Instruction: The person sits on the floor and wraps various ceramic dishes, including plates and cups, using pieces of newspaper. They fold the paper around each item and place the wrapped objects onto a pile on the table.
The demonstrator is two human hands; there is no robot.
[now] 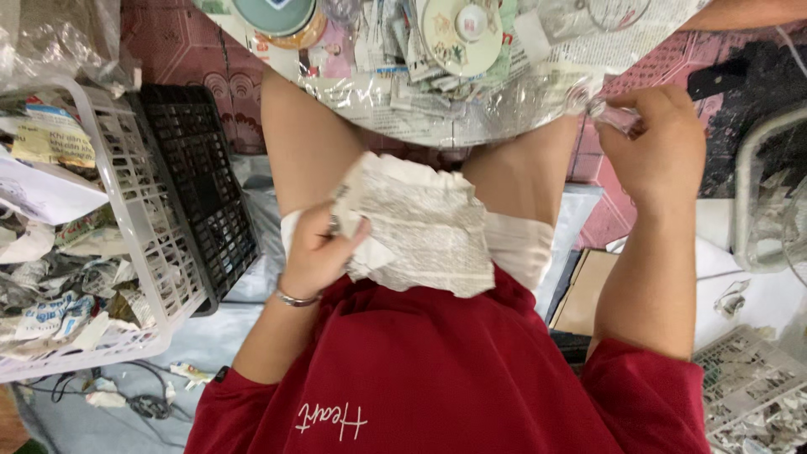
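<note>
Head view, white basket (pixel 143 210) of crumpled newspaper scraps (pixel 59 294)

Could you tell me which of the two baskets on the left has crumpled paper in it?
The white basket at the far left holds paper; the black basket beside it looks empty.

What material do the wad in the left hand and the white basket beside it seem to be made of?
The wad in the left hand looks like newsprint: thin, matte, grey-white, creased, covered with fine print. The white basket looks like moulded plastic, slightly glossy, with a regular lattice of holes.
</note>
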